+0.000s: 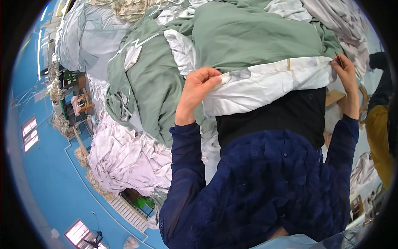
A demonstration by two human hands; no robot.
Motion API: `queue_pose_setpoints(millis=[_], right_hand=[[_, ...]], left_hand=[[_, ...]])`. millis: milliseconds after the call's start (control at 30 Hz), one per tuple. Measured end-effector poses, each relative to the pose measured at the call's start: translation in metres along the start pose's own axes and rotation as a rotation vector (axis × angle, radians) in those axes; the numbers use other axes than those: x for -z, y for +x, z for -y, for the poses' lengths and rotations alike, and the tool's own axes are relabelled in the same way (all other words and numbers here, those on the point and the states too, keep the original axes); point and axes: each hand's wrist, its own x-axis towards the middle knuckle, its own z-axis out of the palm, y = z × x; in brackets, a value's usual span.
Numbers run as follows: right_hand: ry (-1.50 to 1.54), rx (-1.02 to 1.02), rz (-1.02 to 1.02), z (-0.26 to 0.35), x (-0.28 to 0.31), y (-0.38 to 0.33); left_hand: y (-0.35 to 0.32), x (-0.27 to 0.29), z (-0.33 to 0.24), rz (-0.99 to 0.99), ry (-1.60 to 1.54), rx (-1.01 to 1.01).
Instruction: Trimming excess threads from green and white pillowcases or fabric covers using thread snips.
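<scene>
Head view: left hand (199, 89) and right hand (346, 72) pinch white-edged green sheet (265, 83); right fingertips hidden.

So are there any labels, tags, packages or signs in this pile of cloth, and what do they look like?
Small tag: on the white band of the green and white fabric, between the left hand and the right hand; a narrow upright tan strip.
No packages, signs or screens that I can make out.

Big heap of pale pink sheets (124, 159) piled on the left. Bright blue floor (49, 174) underneath, plus a printed cloth (132, 8) up top.
</scene>
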Motion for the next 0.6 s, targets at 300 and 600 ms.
queue_pose_setpoints(millis=[300, 600], right_hand=[[0.029, -0.012, -0.023, -0.035, 0.031, 0.000], [-0.029, -0.050, -0.026, -0.042, 0.031, 0.008]], left_hand=[[-0.018, 0.041, 0.015, 0.073, 0.058, 0.156], [-0.021, 0.040, 0.021, -0.014, 0.146, 0.132]])
